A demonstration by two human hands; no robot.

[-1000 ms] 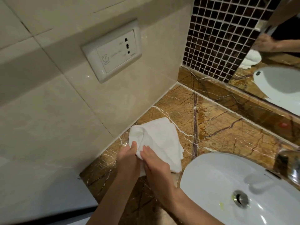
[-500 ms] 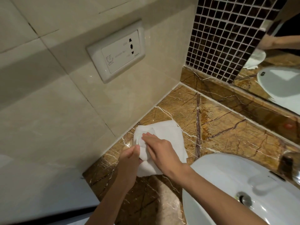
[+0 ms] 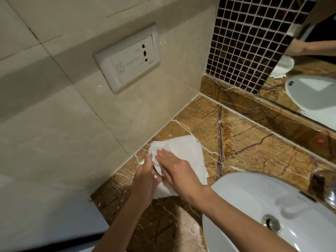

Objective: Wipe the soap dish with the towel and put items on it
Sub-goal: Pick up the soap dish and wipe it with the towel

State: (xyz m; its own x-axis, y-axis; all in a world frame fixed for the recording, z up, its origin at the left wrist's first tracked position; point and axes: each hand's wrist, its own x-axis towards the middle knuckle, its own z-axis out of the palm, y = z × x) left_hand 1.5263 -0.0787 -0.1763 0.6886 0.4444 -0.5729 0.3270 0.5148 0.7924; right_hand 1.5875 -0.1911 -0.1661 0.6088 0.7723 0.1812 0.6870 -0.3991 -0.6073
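A white towel (image 3: 189, 151) lies on the brown marble counter (image 3: 254, 148) close to the tiled side wall. My left hand (image 3: 145, 180) grips the towel's near left edge, which is bunched up. My right hand (image 3: 176, 170) lies flat on top of the towel, fingers stretched toward the wall, pressing it down. No soap dish shows; whatever is under the towel is hidden.
A white washbasin (image 3: 254, 211) with a metal drain (image 3: 271, 223) sits at the lower right, a chrome tap (image 3: 325, 186) at the right edge. A wall socket (image 3: 131, 59) is on the cream tiles. Mosaic tiles and a mirror (image 3: 309, 73) stand behind the counter.
My right hand slid forward from the towel's near edge onto its top and now presses it flat. My left hand stayed gripping the left edge. The towel shifted slightly toward the wall.
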